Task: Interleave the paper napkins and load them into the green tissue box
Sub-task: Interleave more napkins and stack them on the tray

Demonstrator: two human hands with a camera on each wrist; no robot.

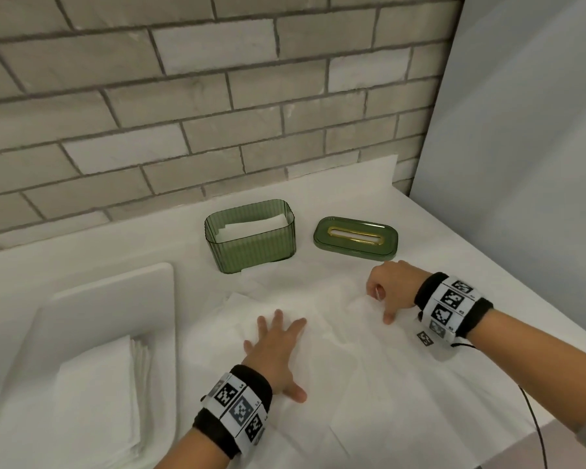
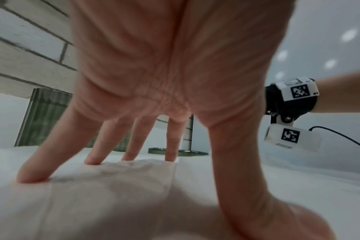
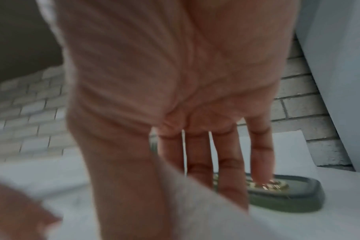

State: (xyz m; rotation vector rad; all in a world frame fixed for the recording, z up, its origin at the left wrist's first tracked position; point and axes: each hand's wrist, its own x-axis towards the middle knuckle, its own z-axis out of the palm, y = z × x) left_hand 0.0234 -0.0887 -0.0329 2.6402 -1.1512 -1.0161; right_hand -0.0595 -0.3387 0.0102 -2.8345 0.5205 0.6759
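The green ribbed tissue box [image 1: 250,238] stands open near the wall with white napkins [image 1: 251,226] inside. Its green lid [image 1: 355,236] with a gold slot lies to the right of it. Unfolded white napkins [image 1: 325,336] are spread on the table in front. My left hand [image 1: 278,343] presses flat on them with spread fingers [image 2: 31,175]. My right hand [image 1: 383,299], knuckles up, pinches a raised napkin edge [image 3: 195,203] between thumb and fingers, just in front of the lid [image 3: 288,198].
A white tray [image 1: 115,292] at the left holds a stack of folded napkins [image 1: 99,401]. A brick wall runs behind the table, and a grey panel stands at the right. A black cable [image 1: 535,421] hangs off the right wrist near the table's front edge.
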